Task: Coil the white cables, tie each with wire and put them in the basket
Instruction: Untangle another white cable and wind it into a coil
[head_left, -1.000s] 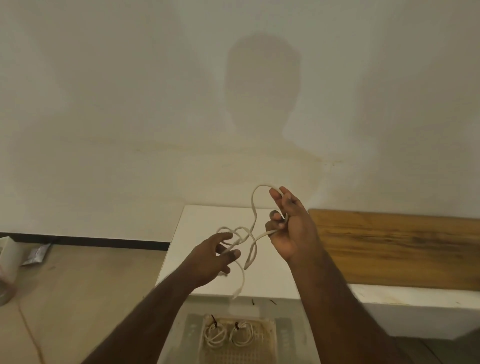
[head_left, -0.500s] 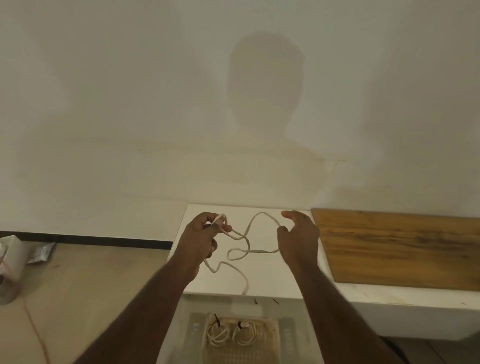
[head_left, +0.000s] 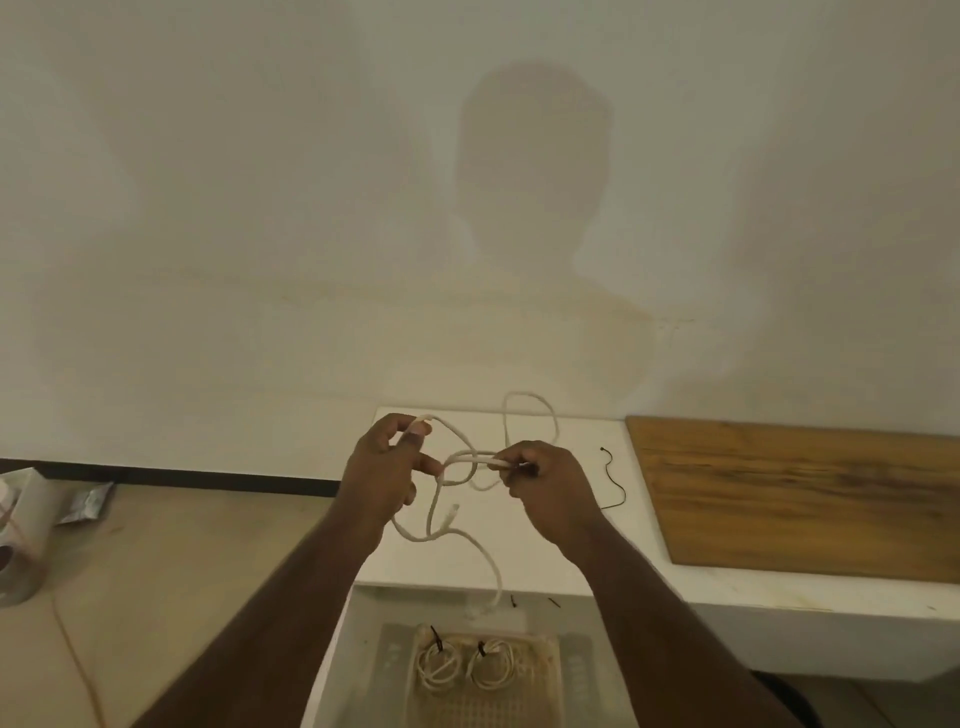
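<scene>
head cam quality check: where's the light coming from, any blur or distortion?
Head view: light comes from behind the person, casting a head-and-shoulders shadow on the wall; dim, warm, no glare. Wide-angle bending shows at the edges. The white cable, left hand and right hand are fairly sharp; the basket below with two tied coils is softer.

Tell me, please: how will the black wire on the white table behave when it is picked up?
The black wire keeps a wavy bend lying free, so it probably holds its shape. It looks thin, likely light and fiddly to pinch off the flat white table.
</scene>
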